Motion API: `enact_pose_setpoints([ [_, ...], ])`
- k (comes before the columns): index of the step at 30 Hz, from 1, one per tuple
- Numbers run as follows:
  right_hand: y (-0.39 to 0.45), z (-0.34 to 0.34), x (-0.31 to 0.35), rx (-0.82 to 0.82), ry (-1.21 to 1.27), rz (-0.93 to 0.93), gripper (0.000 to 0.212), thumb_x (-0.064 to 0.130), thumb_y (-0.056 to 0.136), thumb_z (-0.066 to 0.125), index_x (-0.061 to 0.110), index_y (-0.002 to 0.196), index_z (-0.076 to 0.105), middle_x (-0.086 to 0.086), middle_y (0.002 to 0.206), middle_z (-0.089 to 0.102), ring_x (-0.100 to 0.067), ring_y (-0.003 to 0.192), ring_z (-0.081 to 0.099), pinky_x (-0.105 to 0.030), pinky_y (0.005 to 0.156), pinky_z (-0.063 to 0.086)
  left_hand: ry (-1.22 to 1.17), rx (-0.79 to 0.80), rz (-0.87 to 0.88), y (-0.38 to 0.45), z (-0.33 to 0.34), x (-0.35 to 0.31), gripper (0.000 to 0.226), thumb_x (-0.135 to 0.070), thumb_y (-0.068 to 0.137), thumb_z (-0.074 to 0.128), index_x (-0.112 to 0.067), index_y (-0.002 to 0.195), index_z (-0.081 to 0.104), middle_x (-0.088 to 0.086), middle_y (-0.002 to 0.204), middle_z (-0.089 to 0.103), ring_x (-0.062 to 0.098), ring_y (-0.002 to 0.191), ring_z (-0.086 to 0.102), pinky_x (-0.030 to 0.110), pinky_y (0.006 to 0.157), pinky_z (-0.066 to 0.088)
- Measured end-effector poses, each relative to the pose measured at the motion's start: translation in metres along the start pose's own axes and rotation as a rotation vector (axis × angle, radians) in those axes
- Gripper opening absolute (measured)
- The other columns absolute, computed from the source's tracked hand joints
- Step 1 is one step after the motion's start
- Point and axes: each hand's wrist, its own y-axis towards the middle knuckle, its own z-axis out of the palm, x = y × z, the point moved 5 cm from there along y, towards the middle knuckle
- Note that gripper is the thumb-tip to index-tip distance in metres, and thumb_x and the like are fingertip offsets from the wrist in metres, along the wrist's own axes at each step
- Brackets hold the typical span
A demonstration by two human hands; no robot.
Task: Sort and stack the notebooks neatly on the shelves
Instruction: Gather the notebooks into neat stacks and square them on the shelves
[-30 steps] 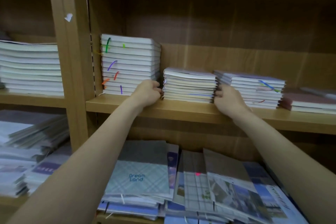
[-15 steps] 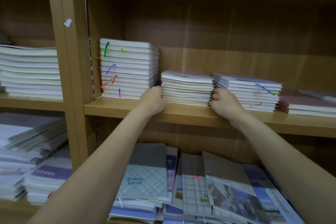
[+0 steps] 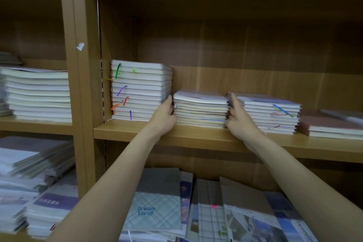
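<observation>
A low middle stack of notebooks (image 3: 200,108) sits on the wooden shelf (image 3: 196,137). My left hand (image 3: 164,118) presses flat against the stack's left side, fingers in the gap beside a taller stack with coloured ribbons (image 3: 140,90). My right hand (image 3: 238,118) presses on the middle stack's right side, fingers in the gap next to a third stack (image 3: 272,113). Both hands clamp the middle stack between them.
Flat reddish notebooks (image 3: 330,126) lie at the shelf's far right. An upright divider (image 3: 80,84) separates a left bay with a white stack (image 3: 38,94). The lower shelf holds loose overlapping notebooks, one marked Dream Land (image 3: 155,208), and messy piles (image 3: 29,182) at left.
Both hands went from curled fists at the stack's lower corners to straighter fingers pushed up along its sides. The view has tilted slightly upward.
</observation>
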Motion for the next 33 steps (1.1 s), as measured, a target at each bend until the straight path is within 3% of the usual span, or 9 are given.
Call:
enact_pose_setpoints([
  [3, 0.003, 0.004, -0.003, 0.010, -0.024, 0.020, 0.082, -0.006, 0.089, 0.045, 0.031, 0.150, 0.004, -0.001, 0.155, 0.023, -0.024, 0.138, 0.032, -0.044, 0.110, 0.035, -0.020, 0.002, 0.046, 0.001, 0.003, -0.005, 0.068, 0.013, 0.084, 0.037, -0.022, 0.141, 0.033, 0.003, 0.134, 0.051, 0.020, 0.125, 0.046, 0.042, 0.105, 0.041],
  [11, 0.006, 0.003, -0.006, 0.015, -0.021, 0.030, 0.079, -0.006, 0.090, 0.044, 0.029, 0.151, 0.007, -0.001, 0.155, 0.024, -0.023, 0.139, 0.030, -0.044, 0.111, 0.033, -0.046, -0.018, 0.069, 0.005, 0.003, -0.005, 0.069, 0.015, 0.084, 0.039, -0.022, 0.142, 0.035, 0.003, 0.133, 0.054, 0.021, 0.124, 0.048, 0.042, 0.104, 0.042],
  [14, 0.004, 0.000, -0.003, 0.004, 0.012, 0.032, 0.075, 0.001, 0.091, 0.048, 0.028, 0.151, 0.012, 0.000, 0.153, 0.029, -0.022, 0.136, 0.034, -0.042, 0.109, 0.035, -0.121, -0.057, 0.052, 0.005, -0.001, -0.005, 0.056, 0.010, 0.088, 0.040, -0.021, 0.134, 0.048, -0.004, 0.121, 0.060, 0.015, 0.116, 0.054, 0.031, 0.097, 0.046],
  [16, 0.002, -0.007, 0.005, -0.067, 0.058, 0.015, 0.062, 0.012, 0.094, 0.050, 0.022, 0.150, 0.023, -0.002, 0.148, 0.039, -0.019, 0.133, 0.039, -0.033, 0.108, 0.034, -0.246, -0.131, 0.007, 0.007, -0.007, -0.007, 0.043, 0.005, 0.093, 0.040, -0.011, 0.131, 0.051, 0.000, 0.120, 0.061, 0.016, 0.115, 0.055, 0.024, 0.093, 0.045],
  [18, 0.000, -0.015, 0.015, -0.163, 0.085, 0.004, 0.052, 0.020, 0.097, 0.049, 0.016, 0.146, 0.033, -0.005, 0.141, 0.047, -0.019, 0.129, 0.044, -0.025, 0.099, 0.034, -0.307, -0.206, -0.036, 0.011, -0.011, -0.007, 0.042, 0.001, 0.096, 0.039, -0.006, 0.137, 0.045, 0.007, 0.130, 0.056, 0.019, 0.121, 0.052, 0.028, 0.100, 0.042],
  [25, 0.001, -0.020, 0.031, -0.293, -0.048, -0.014, 0.035, 0.020, 0.099, 0.045, 0.008, 0.130, 0.054, -0.008, 0.132, 0.056, -0.022, 0.124, 0.049, -0.026, 0.099, 0.035, -0.281, -0.316, -0.057, 0.025, -0.011, 0.001, 0.033, -0.009, 0.097, 0.045, -0.010, 0.129, 0.055, 0.008, 0.126, 0.060, 0.022, 0.118, 0.054, 0.039, 0.104, 0.043],
  [28, -0.008, -0.021, 0.034, -0.303, -0.038, -0.052, 0.036, 0.020, 0.098, 0.046, 0.006, 0.131, 0.053, -0.009, 0.126, 0.060, -0.021, 0.119, 0.052, -0.017, 0.088, 0.034, -0.302, -0.347, -0.078, 0.025, -0.014, 0.005, 0.032, -0.006, 0.096, 0.046, -0.005, 0.126, 0.057, 0.010, 0.116, 0.064, 0.022, 0.109, 0.059, 0.040, 0.101, 0.046],
  [30, -0.023, -0.023, 0.036, -0.340, -0.084, -0.114, 0.033, 0.018, 0.097, 0.049, 0.005, 0.127, 0.055, -0.011, 0.118, 0.065, -0.022, 0.114, 0.056, -0.014, 0.077, 0.032, -0.315, -0.368, -0.035, 0.012, -0.018, 0.007, 0.029, -0.001, 0.094, 0.046, 0.001, 0.120, 0.059, 0.011, 0.109, 0.066, 0.023, 0.105, 0.063, 0.042, 0.100, 0.046],
  [33, -0.062, -0.017, 0.033, -0.297, -0.053, -0.250, 0.030, 0.009, 0.094, 0.051, 0.003, 0.124, 0.055, -0.004, 0.111, 0.064, -0.013, 0.110, 0.060, 0.000, 0.076, 0.036, -0.168, -0.390, 0.148, -0.039, -0.021, 0.008, 0.030, 0.003, 0.092, 0.042, -0.002, 0.115, 0.062, 0.003, 0.102, 0.065, 0.015, 0.098, 0.065, 0.034, 0.098, 0.047],
])
